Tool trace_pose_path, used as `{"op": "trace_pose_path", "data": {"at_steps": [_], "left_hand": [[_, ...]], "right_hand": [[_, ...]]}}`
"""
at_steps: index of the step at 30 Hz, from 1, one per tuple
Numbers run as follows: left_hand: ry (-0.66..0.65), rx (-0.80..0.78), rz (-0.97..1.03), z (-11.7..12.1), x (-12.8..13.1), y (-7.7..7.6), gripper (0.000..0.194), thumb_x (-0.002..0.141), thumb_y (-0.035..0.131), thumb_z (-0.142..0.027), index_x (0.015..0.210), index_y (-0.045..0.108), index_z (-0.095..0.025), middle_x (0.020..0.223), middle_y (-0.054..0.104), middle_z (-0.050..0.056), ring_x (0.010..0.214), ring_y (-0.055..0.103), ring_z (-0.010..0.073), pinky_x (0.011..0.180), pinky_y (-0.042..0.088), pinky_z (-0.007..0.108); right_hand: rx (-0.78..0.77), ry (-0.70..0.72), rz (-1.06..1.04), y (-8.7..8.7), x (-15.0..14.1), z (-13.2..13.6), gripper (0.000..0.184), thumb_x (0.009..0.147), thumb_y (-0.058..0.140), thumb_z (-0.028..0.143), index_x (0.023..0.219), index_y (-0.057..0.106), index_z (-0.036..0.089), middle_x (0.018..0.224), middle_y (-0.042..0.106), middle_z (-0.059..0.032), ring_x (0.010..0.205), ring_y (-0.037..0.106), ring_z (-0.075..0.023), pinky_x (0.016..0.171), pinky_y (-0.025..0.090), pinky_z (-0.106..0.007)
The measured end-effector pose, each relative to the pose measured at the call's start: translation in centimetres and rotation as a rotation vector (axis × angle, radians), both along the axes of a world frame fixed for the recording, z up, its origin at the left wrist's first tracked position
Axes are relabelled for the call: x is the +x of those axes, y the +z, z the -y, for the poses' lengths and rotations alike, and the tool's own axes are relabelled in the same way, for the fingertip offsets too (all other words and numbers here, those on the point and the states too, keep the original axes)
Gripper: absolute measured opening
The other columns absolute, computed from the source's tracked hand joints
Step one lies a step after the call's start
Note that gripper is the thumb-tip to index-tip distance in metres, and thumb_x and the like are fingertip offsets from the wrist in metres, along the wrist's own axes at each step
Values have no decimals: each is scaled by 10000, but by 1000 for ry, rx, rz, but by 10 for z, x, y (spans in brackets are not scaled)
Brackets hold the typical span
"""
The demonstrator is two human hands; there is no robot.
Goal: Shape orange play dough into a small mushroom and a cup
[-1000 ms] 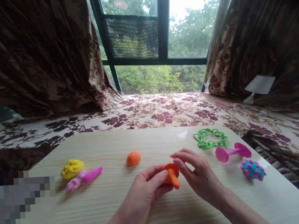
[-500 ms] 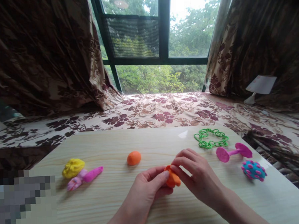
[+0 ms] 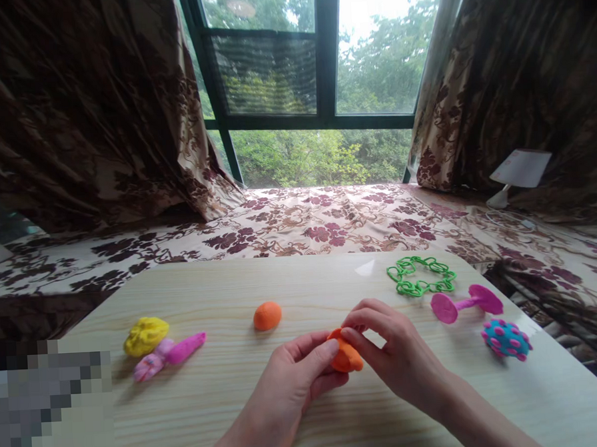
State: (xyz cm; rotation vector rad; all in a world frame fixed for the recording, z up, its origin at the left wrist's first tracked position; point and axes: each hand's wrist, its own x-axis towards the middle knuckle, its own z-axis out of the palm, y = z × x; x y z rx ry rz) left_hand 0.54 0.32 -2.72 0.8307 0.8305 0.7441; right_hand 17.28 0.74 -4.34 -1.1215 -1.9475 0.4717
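Observation:
Between my hands, above the front middle of the table (image 3: 208,408), is an orange piece of modelling clay (image 3: 346,356) pressed into a thin, lobed shape. My left hand (image 3: 300,377) grips its left side, thumb on top and fingers underneath. With thumb and fingertips pinched together, my right hand (image 3: 392,345) holds the upper right edge of the same piece. A smooth orange clay ball (image 3: 267,316) lies on the table just beyond my left hand, apart from it.
At left lie a yellow clay lump (image 3: 145,336), a marbled pink piece (image 3: 153,364) and a magenta cone (image 3: 186,349). At right are a green clay chain (image 3: 406,288), a pink dumbbell shape (image 3: 444,308) and a blue ball with pink dots (image 3: 507,340). A lamp (image 3: 520,168) stands behind.
The orange clay in my hands has turned slightly and shows a broader, smoother face. My right fingers have shifted a little along its edge. The other pieces stay put.

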Motion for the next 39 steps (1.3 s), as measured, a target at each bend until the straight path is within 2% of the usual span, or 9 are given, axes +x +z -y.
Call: {"op": "trace_pose_path", "data": {"at_steps": [3,8,12,18,21,25,28,35,39], "left_hand": [[17,-4,5,-1,0,-4,243,764,590,-291,937,656,-134,950,665,100,885,592,184,876,434,347],[94,-27,74,-2,2,-18,213,758,601,-265,937,651,-163,1008,651,79,937,583,185,896,432,331],[76,13,51,-2,1,-11,215,762,595,-265,939,655,-159,1000,654,81,903,592,179,891,429,329],[36,31,-66,-1,0,2,303,752,604,-277,1034,631,-166,992,662,95,935,578,201,846,436,348],[24,29,-42,-1,1,-1,297,753,603,-273,1025,638,-157,990,664,99,959,569,202,882,416,352],[58,42,13,-2,2,-6,277,759,597,-260,1019,639,-174,1000,659,80,959,571,194,913,397,357],[41,52,16,-1,2,-3,257,760,595,-238,1001,642,-164,1001,654,82,956,571,194,931,385,362],[51,40,-55,0,1,2,231,727,633,-263,920,651,-138,976,648,89,964,563,208,909,411,358],[73,49,-3,-2,2,-6,258,737,624,-252,980,636,-166,1029,639,79,1009,548,211,919,409,354]], "right_hand": [[37,4,11,1,0,0,133,850,483,202,821,612,189,776,586,-43,743,527,-156,678,430,-279],[-113,-75,-87,3,0,-1,169,873,438,196,827,600,184,767,583,-23,697,540,-127,648,429,-245],[-147,-24,-78,1,0,-1,132,845,486,173,776,599,178,737,568,-13,687,534,-121,643,426,-238],[-9,-12,35,-1,0,-1,112,839,500,184,829,612,184,780,562,-33,741,519,-144,672,411,-265],[9,-16,44,0,0,0,131,852,479,189,861,610,186,809,567,-37,759,521,-146,689,410,-267],[-87,-67,-52,2,0,-1,146,866,452,188,856,598,183,788,570,-23,711,536,-123,644,419,-239],[-119,-38,-62,1,0,-1,131,848,482,180,796,602,183,756,564,-13,705,539,-119,639,421,-230],[-5,-33,21,-2,-1,-1,116,838,505,197,810,616,186,778,558,-26,739,518,-140,671,406,-260],[-58,-62,-49,1,-1,0,151,864,457,193,849,607,189,798,568,-26,726,528,-129,663,413,-249]]}}
